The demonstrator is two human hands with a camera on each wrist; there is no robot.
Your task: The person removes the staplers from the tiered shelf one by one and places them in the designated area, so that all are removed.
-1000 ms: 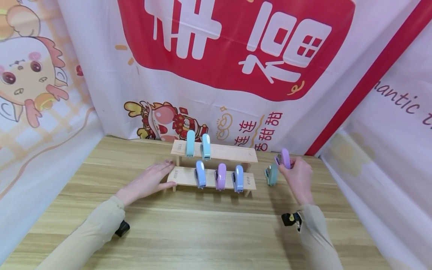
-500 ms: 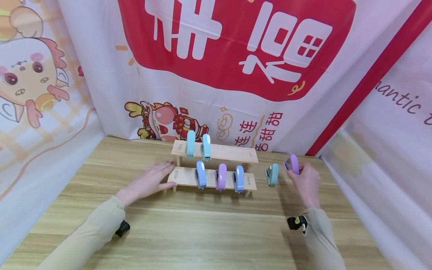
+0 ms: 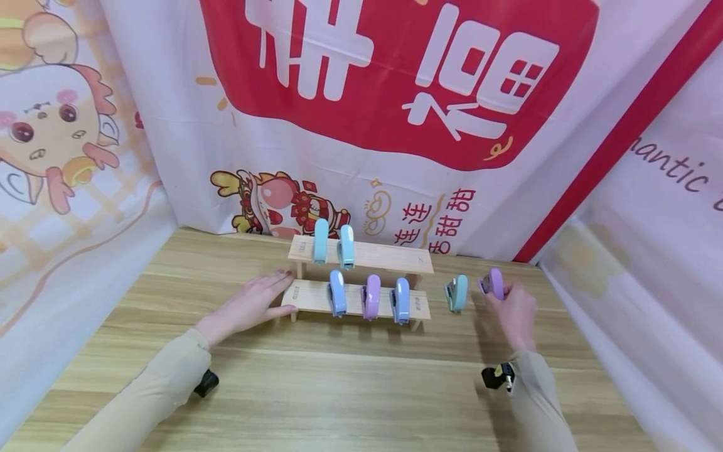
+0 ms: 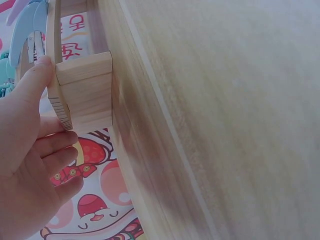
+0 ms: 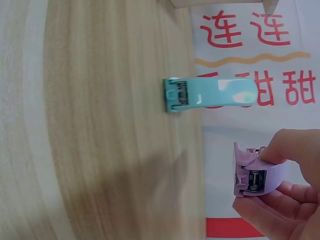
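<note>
Near the back right corner of the table point(image 3: 361, 402), the right hand point(image 3: 515, 312) pinches a purple stapler point(image 3: 496, 282), long axis tilted, just right of the upright teal stapler point(image 3: 460, 293). The left hand point(image 3: 248, 302), farther off, touches the lower shelf's point(image 3: 309, 296) left end, fingers loosely spread.

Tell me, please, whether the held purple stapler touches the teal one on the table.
Apart: the right wrist view shows white cloth between the purple stapler and teal stapler.
</note>
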